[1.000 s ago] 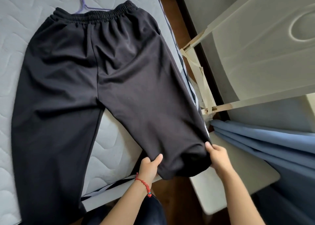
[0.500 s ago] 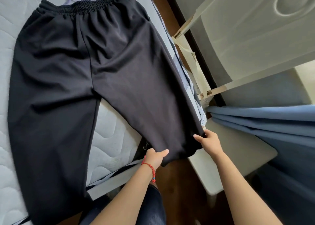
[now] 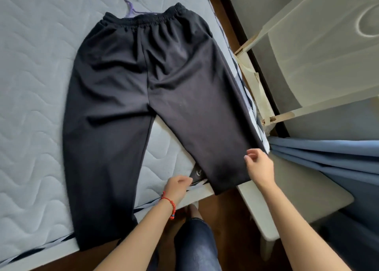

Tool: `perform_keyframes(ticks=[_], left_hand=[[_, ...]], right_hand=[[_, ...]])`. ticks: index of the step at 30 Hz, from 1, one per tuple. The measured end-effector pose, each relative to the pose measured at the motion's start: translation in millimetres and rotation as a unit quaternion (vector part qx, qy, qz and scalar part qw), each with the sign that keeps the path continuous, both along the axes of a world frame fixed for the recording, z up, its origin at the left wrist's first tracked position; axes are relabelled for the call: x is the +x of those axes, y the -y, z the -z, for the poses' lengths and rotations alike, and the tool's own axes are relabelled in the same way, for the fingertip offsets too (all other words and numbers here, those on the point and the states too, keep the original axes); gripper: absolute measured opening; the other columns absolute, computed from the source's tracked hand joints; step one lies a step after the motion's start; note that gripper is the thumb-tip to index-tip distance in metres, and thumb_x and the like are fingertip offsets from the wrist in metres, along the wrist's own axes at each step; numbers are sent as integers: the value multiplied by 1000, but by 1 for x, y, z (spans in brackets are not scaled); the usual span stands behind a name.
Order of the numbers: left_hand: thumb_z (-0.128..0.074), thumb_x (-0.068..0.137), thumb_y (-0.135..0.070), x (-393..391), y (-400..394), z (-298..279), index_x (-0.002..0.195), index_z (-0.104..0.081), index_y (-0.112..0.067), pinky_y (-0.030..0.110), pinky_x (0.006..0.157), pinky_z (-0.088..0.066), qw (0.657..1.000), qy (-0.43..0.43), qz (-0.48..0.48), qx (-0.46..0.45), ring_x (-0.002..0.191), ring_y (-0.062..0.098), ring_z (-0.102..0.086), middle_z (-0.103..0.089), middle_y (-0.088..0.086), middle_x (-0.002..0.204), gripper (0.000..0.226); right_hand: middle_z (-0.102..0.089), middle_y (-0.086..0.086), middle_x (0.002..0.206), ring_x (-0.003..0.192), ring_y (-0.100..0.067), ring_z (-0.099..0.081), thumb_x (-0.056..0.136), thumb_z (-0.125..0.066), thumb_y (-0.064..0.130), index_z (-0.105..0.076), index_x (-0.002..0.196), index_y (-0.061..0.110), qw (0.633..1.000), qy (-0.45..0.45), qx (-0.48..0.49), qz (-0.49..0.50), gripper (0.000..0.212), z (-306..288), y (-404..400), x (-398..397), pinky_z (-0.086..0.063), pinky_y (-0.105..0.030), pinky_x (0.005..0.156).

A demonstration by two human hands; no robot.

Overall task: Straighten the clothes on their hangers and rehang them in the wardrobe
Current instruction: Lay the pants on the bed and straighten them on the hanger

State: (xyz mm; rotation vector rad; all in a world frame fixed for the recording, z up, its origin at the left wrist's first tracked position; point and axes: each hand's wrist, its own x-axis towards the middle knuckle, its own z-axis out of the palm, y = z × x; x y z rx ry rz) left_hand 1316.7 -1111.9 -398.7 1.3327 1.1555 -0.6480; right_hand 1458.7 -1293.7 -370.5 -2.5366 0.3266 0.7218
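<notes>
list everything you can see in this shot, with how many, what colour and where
trousers: one, black, spread flat on the mattress, leg ends over its near edge
hanger: one, purple, hook showing above the waistband
mattress: one, pale grey, quilted, left
wardrobe door: one, cream, upper right
curtain: one, blue, right
stool: one, off-white, lower right
bracelet: one, red, left wrist
left hand: at mattress edge
right hand: beside right trouser leg
</notes>
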Motion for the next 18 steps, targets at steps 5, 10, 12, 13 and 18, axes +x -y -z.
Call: perform_keyframes(ticks=[5, 10, 12, 13, 18], left_hand=[[-63, 72, -31, -54, -102, -23, 88, -69, -15, 33, 85, -48, 991, -3, -16, 133, 100, 28, -63, -70, 13, 101, 23], [-60, 85, -11, -130, -187, -30, 102, -65, -4, 30, 86, -44, 961, -26, -64, 268, 101, 30, -62, -68, 16, 105, 19], [-59, 85, -13, -162, -211, -20, 111, -60, -4, 36, 93, -43, 956, -45, -78, 280, 106, 30, -58, -62, 16, 116, 28], [-60, 85, -15, -177, -219, -14, 116, -56, -5, 37, 96, -43, 956, -56, -79, 277, 109, 30, -57, -59, 16, 121, 33], [-60, 87, -16, -209, -223, 10, 128, -45, -2, 34, 95, -41, 980, -43, -122, 152, 116, 29, -53, -54, 12, 124, 46]], right_hand=[[-67, -7, 74, 65, -19, -63, 87, -55, 8, -64, 102, -2, 963, -167, 198, 78, 19, 8, -100, -81, -55, -30, 70], [-66, -15, 101, 85, -23, -63, 89, -55, 16, -59, 113, 4, 942, -257, 210, 41, 28, 25, -187, -159, -50, -31, 75], [-64, -15, 112, 102, -27, -61, 88, -58, 20, -57, 117, 5, 945, -258, 198, 32, 33, 34, -209, -181, -49, -39, 90], [-64, -13, 113, 104, -27, -60, 87, -60, 22, -58, 116, 4, 948, -252, 192, 40, 34, 38, -218, -188, -48, -39, 93], [-65, -9, 99, 91, -24, -61, 86, -62, 24, -61, 108, 3, 939, -277, 198, 52, 31, 50, -244, -209, -48, -30, 72]])
